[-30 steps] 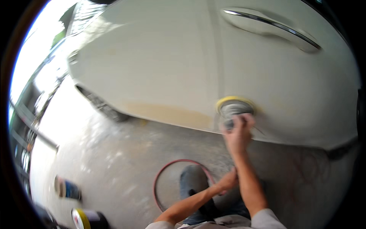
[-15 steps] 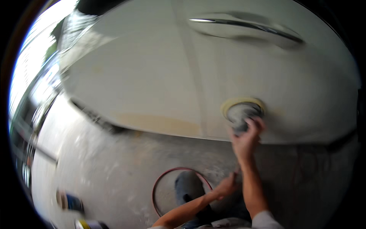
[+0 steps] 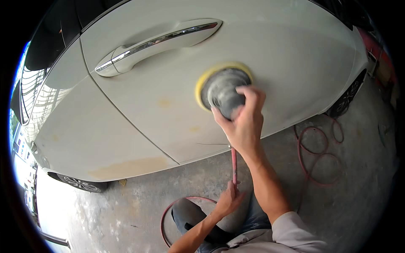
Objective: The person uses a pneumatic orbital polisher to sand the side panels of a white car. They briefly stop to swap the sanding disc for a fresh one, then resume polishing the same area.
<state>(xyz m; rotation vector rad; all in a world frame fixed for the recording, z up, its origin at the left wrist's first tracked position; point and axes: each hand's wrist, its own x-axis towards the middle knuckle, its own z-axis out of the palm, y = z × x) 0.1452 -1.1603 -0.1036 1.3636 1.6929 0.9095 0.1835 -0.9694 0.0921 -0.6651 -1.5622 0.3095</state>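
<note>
My right hand (image 3: pixel 245 126) is wrapped round the grey body of an air sander (image 3: pixel 219 88), a round tool with a yellow-edged pad. The pad sits against the white car door (image 3: pixel 291 84), right of and below the chrome-trimmed door handle (image 3: pixel 158 46). A red air hose (image 3: pixel 234 166) runs down from below the tool. My left hand (image 3: pixel 228 200) is closed round that hose, above my bent knee. Yellowish patches show on the door, and a long tan patch (image 3: pixel 130 168) lies along the lower edge of the panel to the left.
More red hose (image 3: pixel 314 145) lies in loops on the concrete floor (image 3: pixel 139 211) at right, and one loop circles my knee. Car wheels (image 3: pixel 80 184) show at far left and far right. A dark seam separates the two door panels.
My view has swung to the right along the car. My right hand and the sander have gone from the lower door up to near handle height. My left hand still holds the hose.
</note>
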